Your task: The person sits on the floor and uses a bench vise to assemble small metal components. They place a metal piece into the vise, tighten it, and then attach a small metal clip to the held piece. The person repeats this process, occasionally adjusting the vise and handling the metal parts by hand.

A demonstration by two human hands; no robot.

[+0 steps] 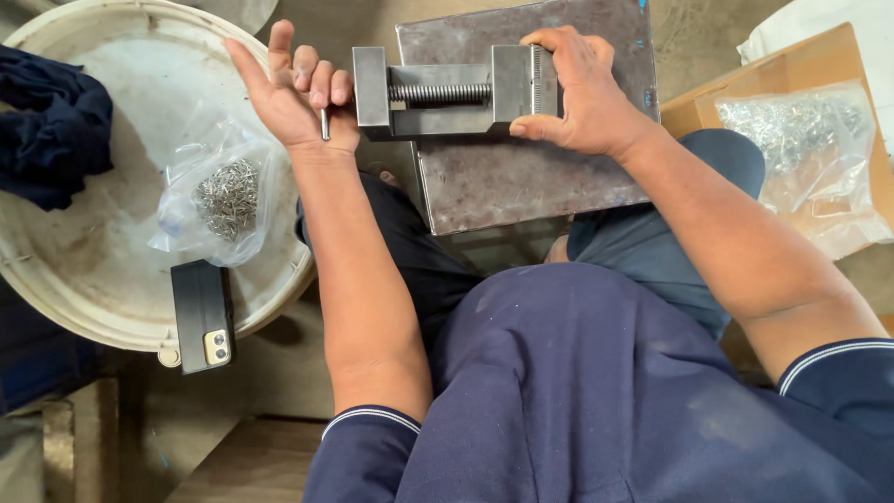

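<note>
His left hand (296, 91), palm up with fingers loosely curled, turns the handle pin (325, 123) of the small steel vise (454, 91) sitting at the steel plate's (521, 177) far-left edge; his right hand (577, 88) clamps over its far jaw.

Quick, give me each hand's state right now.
Left hand: half open, fingers curled, at the vise handle.
Right hand: closed on the small steel vise.
</note>
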